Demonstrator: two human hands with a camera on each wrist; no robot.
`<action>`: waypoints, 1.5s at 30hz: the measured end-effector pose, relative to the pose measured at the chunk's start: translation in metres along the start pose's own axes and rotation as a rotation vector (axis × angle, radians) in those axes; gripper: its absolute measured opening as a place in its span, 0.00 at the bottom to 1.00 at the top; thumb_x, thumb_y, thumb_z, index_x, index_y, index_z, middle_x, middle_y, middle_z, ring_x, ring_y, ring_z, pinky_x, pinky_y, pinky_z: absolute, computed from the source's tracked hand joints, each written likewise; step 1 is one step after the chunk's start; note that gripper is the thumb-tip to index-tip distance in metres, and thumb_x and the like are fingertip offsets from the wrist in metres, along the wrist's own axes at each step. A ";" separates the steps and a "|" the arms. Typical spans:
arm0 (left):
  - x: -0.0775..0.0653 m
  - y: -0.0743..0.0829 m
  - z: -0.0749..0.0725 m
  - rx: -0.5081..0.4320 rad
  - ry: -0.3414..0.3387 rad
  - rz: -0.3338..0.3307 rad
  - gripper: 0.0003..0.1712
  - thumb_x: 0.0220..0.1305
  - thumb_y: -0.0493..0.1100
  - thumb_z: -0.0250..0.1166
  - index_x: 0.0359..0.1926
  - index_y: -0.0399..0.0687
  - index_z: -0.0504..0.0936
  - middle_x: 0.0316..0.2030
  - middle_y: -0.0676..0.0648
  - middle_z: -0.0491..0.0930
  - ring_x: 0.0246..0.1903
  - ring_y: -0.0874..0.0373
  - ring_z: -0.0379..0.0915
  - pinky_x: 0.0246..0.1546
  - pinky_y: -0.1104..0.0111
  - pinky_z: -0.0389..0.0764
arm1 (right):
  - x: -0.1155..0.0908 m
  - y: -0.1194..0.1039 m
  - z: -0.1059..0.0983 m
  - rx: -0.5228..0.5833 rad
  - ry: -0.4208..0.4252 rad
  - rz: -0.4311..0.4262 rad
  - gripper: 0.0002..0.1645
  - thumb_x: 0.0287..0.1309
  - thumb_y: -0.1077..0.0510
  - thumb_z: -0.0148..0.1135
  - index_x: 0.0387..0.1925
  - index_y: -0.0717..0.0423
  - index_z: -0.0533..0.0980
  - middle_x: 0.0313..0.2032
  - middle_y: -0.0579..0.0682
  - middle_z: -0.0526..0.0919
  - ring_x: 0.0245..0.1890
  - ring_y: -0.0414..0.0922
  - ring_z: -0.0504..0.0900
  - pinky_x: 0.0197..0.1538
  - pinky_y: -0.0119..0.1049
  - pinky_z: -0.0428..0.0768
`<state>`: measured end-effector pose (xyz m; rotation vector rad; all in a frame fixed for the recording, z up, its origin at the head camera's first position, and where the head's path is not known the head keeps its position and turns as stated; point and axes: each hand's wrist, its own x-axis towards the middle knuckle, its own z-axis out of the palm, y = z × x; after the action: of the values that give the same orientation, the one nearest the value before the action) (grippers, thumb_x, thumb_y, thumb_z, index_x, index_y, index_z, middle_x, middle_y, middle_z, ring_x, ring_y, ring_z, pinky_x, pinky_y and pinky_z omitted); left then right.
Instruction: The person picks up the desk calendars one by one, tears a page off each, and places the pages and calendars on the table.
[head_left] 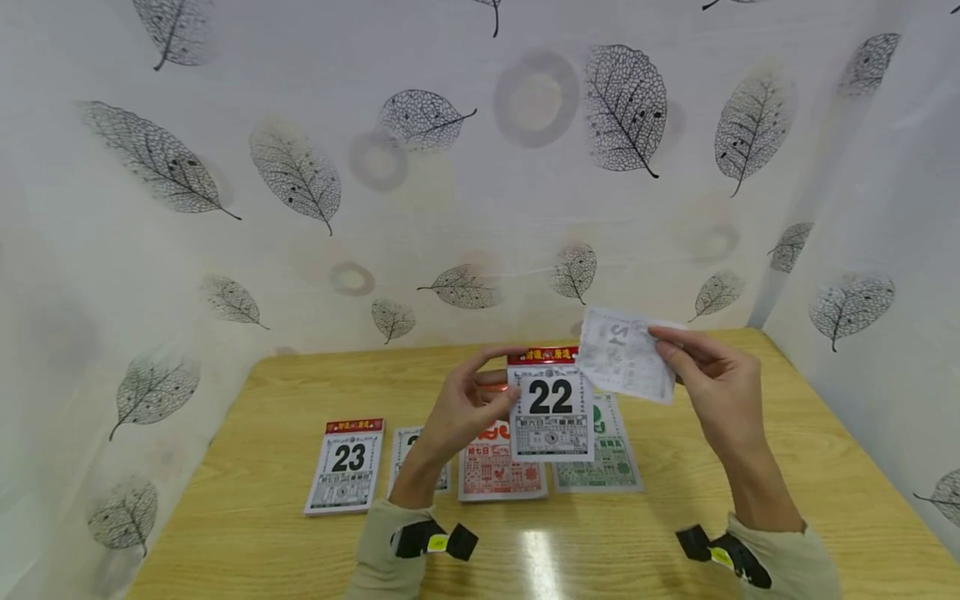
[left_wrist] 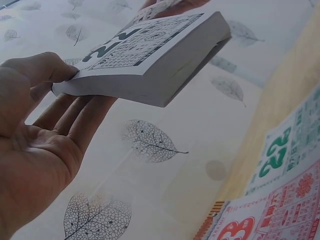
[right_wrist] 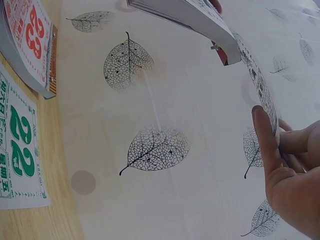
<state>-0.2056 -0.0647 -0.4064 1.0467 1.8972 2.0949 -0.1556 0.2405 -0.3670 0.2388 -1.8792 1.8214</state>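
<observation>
In the head view my left hand (head_left: 467, 406) grips a tear-off calendar pad (head_left: 552, 423) by its left side, raised above the table. It has a red header strip and a black 22 on its top page. The left wrist view shows the thumb on top of the thick pad (left_wrist: 167, 70) and the fingers beneath. My right hand (head_left: 716, 385) pinches a thin calendar sheet (head_left: 626, 354) between thumb and fingers. A reversed 21 shows faintly through its back. The sheet overlaps the pad's upper right corner; I cannot tell whether they are still joined.
On the wooden table (head_left: 262, 483) lie a calendar pad with black 23 (head_left: 347, 462), a partly covered black-printed sheet (head_left: 402, 467), a red-printed calendar pad (head_left: 502, 482) and a green-printed 22 sheet (head_left: 607, 467). A leaf-patterned curtain (head_left: 465, 208) hangs behind.
</observation>
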 end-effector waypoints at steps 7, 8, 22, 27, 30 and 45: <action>0.002 -0.001 0.001 0.019 -0.012 0.023 0.31 0.68 0.29 0.61 0.71 0.41 0.70 0.59 0.32 0.80 0.39 0.47 0.88 0.37 0.54 0.89 | 0.001 0.003 -0.004 0.029 -0.007 -0.021 0.13 0.65 0.72 0.63 0.49 0.78 0.81 0.44 0.50 0.90 0.43 0.40 0.88 0.42 0.26 0.85; 0.002 -0.002 0.002 0.019 -0.014 0.027 0.31 0.68 0.29 0.61 0.71 0.40 0.70 0.59 0.32 0.80 0.39 0.47 0.88 0.37 0.54 0.89 | 0.002 0.004 -0.004 0.035 -0.011 -0.024 0.13 0.65 0.72 0.63 0.50 0.78 0.81 0.45 0.50 0.90 0.44 0.40 0.88 0.43 0.27 0.85; 0.000 0.002 -0.002 0.004 -0.003 0.001 0.31 0.69 0.31 0.60 0.72 0.43 0.69 0.57 0.33 0.82 0.36 0.50 0.88 0.37 0.55 0.89 | 0.007 0.006 -0.023 0.060 0.073 -0.021 0.14 0.65 0.73 0.62 0.50 0.79 0.80 0.44 0.53 0.89 0.40 0.41 0.88 0.39 0.25 0.85; 0.001 0.004 -0.003 -0.020 -0.002 -0.017 0.31 0.71 0.30 0.59 0.73 0.42 0.67 0.58 0.30 0.80 0.40 0.46 0.88 0.39 0.53 0.89 | 0.009 0.008 -0.028 0.063 0.111 -0.025 0.14 0.65 0.74 0.61 0.51 0.79 0.80 0.47 0.56 0.86 0.43 0.44 0.87 0.43 0.27 0.85; 0.001 0.003 -0.003 -0.020 0.000 -0.038 0.31 0.72 0.30 0.58 0.74 0.43 0.66 0.59 0.30 0.79 0.43 0.43 0.87 0.40 0.53 0.89 | 0.009 0.008 -0.030 0.055 0.118 -0.024 0.14 0.66 0.74 0.60 0.51 0.79 0.79 0.49 0.57 0.85 0.45 0.44 0.86 0.44 0.26 0.84; 0.002 -0.008 0.014 -0.056 0.050 -0.072 0.33 0.67 0.27 0.57 0.73 0.43 0.67 0.60 0.32 0.77 0.54 0.41 0.80 0.47 0.63 0.85 | -0.002 0.013 -0.035 -0.335 0.087 -0.081 0.12 0.61 0.75 0.65 0.47 0.71 0.84 0.47 0.53 0.84 0.46 0.35 0.87 0.47 0.24 0.83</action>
<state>-0.2021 -0.0498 -0.4136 0.9090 1.8576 2.1406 -0.1520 0.2755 -0.3804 0.1122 -2.0432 1.4133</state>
